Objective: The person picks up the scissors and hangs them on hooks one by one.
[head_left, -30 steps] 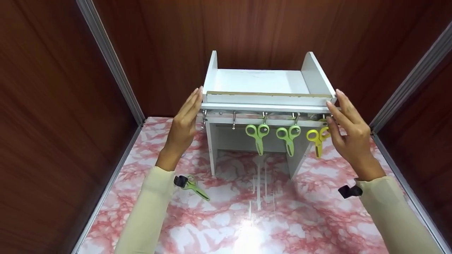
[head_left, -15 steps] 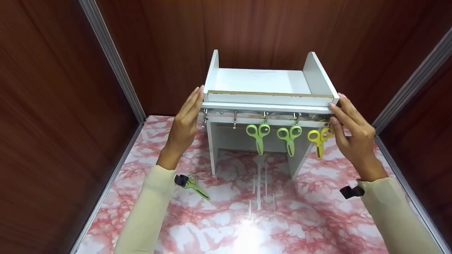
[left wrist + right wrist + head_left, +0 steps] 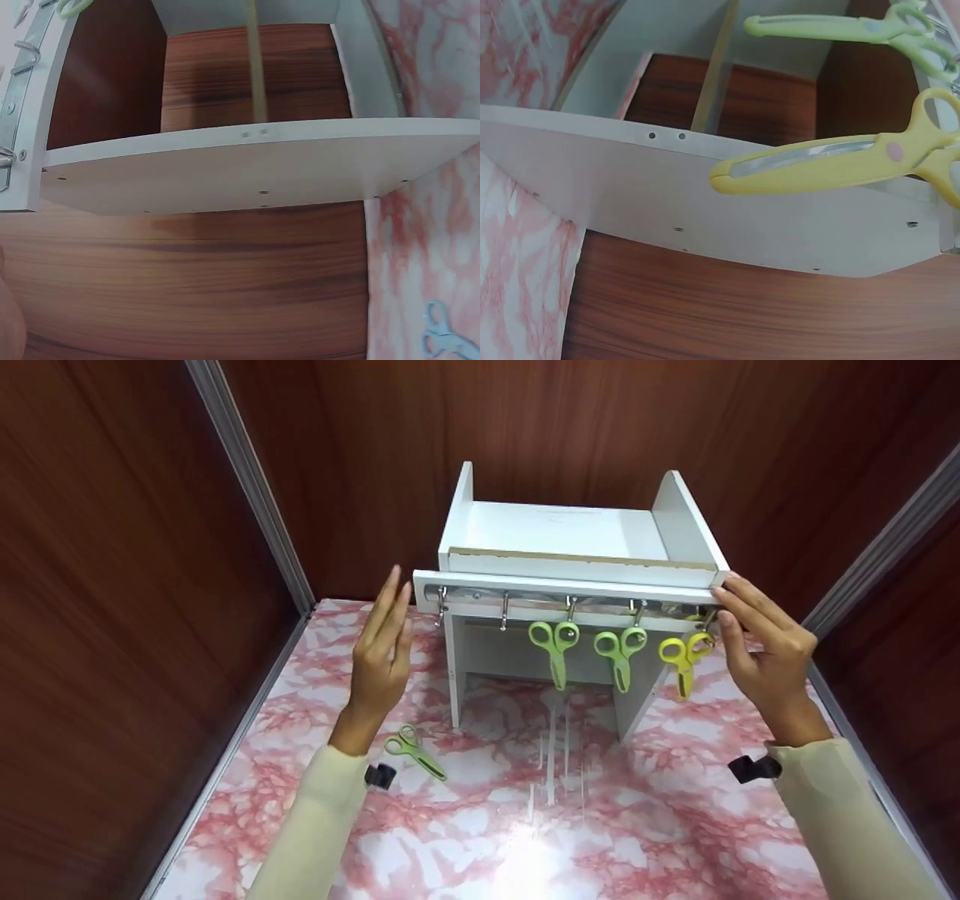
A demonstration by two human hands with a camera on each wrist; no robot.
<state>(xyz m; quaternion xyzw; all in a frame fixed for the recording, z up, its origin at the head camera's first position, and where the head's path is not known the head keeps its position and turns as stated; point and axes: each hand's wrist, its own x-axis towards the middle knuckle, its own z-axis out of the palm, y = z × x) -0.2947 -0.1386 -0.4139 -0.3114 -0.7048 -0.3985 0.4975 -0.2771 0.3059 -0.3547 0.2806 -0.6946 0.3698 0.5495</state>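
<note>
A white hook rail (image 3: 480, 580) runs across the front of a small white shelf unit (image 3: 562, 531). My left hand (image 3: 379, 664) is just left of the rail's end, apart from it, fingers straight and pointing up. At the other end, my right hand (image 3: 772, 652) rests its extended fingers against the rail's corner, thumb below them. Yellow scissors (image 3: 683, 667) hang from the hook nearest that hand, and fill much of the right wrist view. Two pairs of green scissors, one central (image 3: 556, 664) and one to its right (image 3: 621, 664), hang from neighbouring hooks. The two leftmost hooks are bare.
Another pair of green scissors (image 3: 421, 757) lies on the red-and-white marbled table (image 3: 465, 840), below my left hand. Dark wood-look walls (image 3: 570, 427) with grey metal corner posts (image 3: 255, 487) enclose the table. White streaks mark the tabletop before the unit.
My left hand has come away from the rail's left end, moving left and slightly down. The view has shifted a little; my right hand stays at the right end.
</note>
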